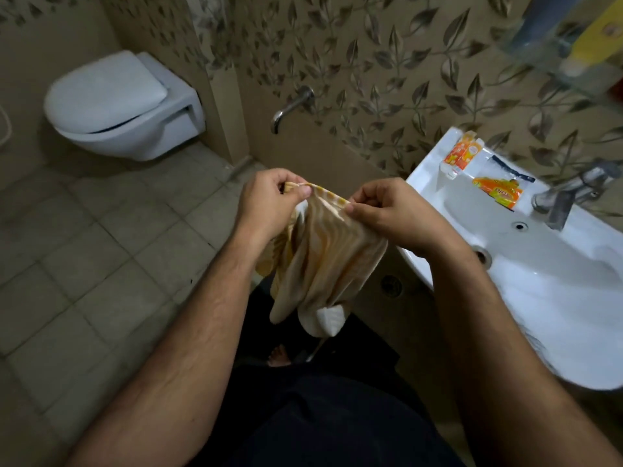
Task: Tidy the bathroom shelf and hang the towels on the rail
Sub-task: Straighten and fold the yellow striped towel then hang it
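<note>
Beige-and-yellow striped, the towel (323, 257) hangs in folds in front of the person, beside the white washbasin (505, 264). The left hand (269, 203) and the right hand (391, 214) each pinch its upper hem between thumb and curled fingers, close to each other. Two orange packets (497, 192) lie on the basin ledge near the tap (569, 193). A wall-hung toilet (121, 106) stands well apart, its lid closed.

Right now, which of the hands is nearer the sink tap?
Right. The right hand pinches the towel beside the basin, left of the sink tap; the left hand is farther left.
</note>
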`<move>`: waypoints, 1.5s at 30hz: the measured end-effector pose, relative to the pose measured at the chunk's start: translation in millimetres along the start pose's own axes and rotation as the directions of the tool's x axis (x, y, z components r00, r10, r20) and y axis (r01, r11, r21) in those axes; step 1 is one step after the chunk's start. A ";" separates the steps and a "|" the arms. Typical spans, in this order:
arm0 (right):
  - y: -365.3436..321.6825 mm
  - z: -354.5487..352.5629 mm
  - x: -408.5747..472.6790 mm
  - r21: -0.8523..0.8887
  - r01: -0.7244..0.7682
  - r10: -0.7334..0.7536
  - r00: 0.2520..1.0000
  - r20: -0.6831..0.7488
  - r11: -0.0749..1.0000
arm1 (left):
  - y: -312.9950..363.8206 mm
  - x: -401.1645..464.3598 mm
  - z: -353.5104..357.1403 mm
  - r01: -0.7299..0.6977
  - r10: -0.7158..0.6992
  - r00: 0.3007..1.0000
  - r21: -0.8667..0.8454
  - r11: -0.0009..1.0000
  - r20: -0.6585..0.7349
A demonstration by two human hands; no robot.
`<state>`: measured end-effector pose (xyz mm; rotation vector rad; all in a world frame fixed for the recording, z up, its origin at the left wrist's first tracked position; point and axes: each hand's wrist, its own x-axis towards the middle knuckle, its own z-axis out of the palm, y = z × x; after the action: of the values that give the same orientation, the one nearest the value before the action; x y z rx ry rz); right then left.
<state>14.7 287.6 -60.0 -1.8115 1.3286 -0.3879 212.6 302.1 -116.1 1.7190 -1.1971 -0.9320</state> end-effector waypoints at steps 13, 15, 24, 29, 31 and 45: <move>10.8 22.1 -1.9 0.048 0.137 -0.135 0.990 -0.036 0.989 | 8.6 -25.7 -3.9 -0.021 0.130 0.887 -0.244 0.970 0.443; 8.2 23.4 -3.2 0.061 0.157 -0.155 0.987 -0.039 0.986 | 9.8 -25.3 -0.6 0.002 0.099 0.910 -0.242 0.970 0.403; 6.0 -8.7 -17.2 0.112 0.094 -0.088 0.995 -0.056 0.989 | 4.4 -6.3 -22.5 0.001 0.003 1.000 -0.146 0.989 0.026; 1.1 -10.8 -14.7 0.073 0.163 -0.145 0.967 -0.208 0.984 | 19.5 -13.5 -28.7 -0.004 0.049 0.961 -0.162 0.987 0.274; -2.0 -6.4 -10.0 0.035 0.187 -0.176 0.961 -0.214 0.982 | 31.9 -17.1 -28.0 -0.031 0.112 0.928 -0.226 0.974 0.354; -10.7 -16.4 -17.3 -0.081 0.109 -0.115 0.990 -0.082 0.991 | 21.7 -3.7 -17.6 -0.030 0.031 0.999 -0.036 0.999 0.022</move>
<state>3.8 296.7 -38.1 -1.9581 1.3196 -0.4865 219.9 304.8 -89.1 1.6615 -1.2105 -0.9512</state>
